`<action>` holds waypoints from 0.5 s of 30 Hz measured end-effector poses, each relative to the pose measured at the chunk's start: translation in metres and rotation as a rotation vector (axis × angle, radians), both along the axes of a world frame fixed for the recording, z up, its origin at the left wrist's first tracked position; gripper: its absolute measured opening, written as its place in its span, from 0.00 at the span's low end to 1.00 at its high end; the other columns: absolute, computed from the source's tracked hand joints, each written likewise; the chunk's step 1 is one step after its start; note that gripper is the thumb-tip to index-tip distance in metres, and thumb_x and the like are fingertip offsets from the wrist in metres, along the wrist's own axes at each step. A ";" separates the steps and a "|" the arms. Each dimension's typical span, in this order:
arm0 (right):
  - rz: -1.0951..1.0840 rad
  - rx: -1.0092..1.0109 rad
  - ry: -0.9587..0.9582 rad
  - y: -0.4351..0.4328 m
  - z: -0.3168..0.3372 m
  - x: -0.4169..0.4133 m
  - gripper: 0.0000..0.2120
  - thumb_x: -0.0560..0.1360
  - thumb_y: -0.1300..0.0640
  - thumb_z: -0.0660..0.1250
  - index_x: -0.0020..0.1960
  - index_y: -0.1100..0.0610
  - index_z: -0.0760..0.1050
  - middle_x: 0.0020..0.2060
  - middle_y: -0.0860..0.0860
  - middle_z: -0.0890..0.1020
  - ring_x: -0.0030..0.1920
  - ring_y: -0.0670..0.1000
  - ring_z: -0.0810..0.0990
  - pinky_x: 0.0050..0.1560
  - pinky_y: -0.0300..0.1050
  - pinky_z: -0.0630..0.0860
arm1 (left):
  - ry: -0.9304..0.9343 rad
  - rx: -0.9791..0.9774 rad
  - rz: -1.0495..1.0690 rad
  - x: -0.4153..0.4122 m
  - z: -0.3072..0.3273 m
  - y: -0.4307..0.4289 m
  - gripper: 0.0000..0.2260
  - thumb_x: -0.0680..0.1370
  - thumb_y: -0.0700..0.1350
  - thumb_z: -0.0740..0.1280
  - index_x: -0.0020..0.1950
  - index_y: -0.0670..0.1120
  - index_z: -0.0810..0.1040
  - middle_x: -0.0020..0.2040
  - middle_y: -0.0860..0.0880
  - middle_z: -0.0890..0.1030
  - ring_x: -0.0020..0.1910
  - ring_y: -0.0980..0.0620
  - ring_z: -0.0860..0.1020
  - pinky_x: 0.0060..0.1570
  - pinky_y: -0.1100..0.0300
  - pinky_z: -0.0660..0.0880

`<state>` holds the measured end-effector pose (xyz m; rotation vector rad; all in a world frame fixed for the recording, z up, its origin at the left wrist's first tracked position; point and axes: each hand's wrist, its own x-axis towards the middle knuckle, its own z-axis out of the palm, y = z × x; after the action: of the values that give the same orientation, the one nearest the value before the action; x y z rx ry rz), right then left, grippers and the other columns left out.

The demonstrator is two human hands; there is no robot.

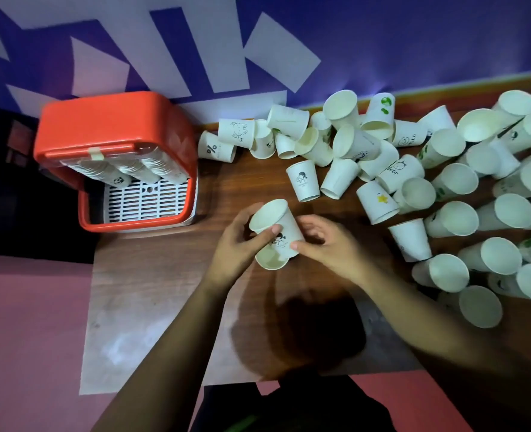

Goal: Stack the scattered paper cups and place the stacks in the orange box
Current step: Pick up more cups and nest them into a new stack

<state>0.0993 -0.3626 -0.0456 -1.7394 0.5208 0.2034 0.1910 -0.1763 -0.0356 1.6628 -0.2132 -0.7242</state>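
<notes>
Left hand (pixel 242 244): just right of the orange box (pixel 111 120), fingers and thumb wrapped round a paper cup (pixel 276 226)!
Right hand (pixel 329 244): further right of the box, fingertips pinching that same cup's narrow end.
Second cup (pixel 269 260): tucked against the held one, mouth facing us; nested or not, can't tell.
Stacks (pixel 124 171): lying inside the box, far end.
Loose cups (pixel 454 182): heaped well right of the box on the table (pixel 164 291).

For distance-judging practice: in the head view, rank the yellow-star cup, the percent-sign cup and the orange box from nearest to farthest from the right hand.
1. Yellow-star cup, up and right of the right hand.
2. Percent-sign cup, at the pile's left end.
3. Orange box, at the table's left end.
</notes>
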 end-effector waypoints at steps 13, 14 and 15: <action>-0.235 -1.036 0.327 -0.120 -0.039 -0.003 0.24 0.72 0.52 0.70 0.60 0.66 0.72 0.61 0.64 0.70 0.62 0.66 0.68 0.62 0.58 0.69 | -0.314 0.371 -0.277 -0.017 -0.050 0.018 0.30 0.66 0.50 0.78 0.63 0.48 0.69 0.61 0.49 0.74 0.62 0.51 0.72 0.55 0.58 0.70; -0.235 -1.061 0.332 -0.118 -0.040 -0.001 0.23 0.71 0.52 0.71 0.59 0.66 0.73 0.61 0.64 0.70 0.62 0.66 0.68 0.62 0.57 0.69 | -0.312 0.394 -0.288 -0.019 -0.054 0.015 0.31 0.66 0.48 0.79 0.64 0.47 0.68 0.61 0.49 0.73 0.61 0.50 0.72 0.54 0.59 0.70; -0.235 -1.084 0.340 -0.117 -0.042 0.000 0.23 0.71 0.51 0.72 0.57 0.66 0.74 0.61 0.64 0.70 0.62 0.65 0.68 0.62 0.57 0.68 | -0.299 0.420 -0.293 -0.021 -0.056 0.012 0.31 0.67 0.45 0.80 0.64 0.46 0.68 0.61 0.49 0.73 0.60 0.49 0.73 0.53 0.58 0.70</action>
<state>0.0997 -0.4796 -0.0878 -2.6746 1.2303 0.0338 0.1703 -0.1646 -0.0919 2.1708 -0.5563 -0.7703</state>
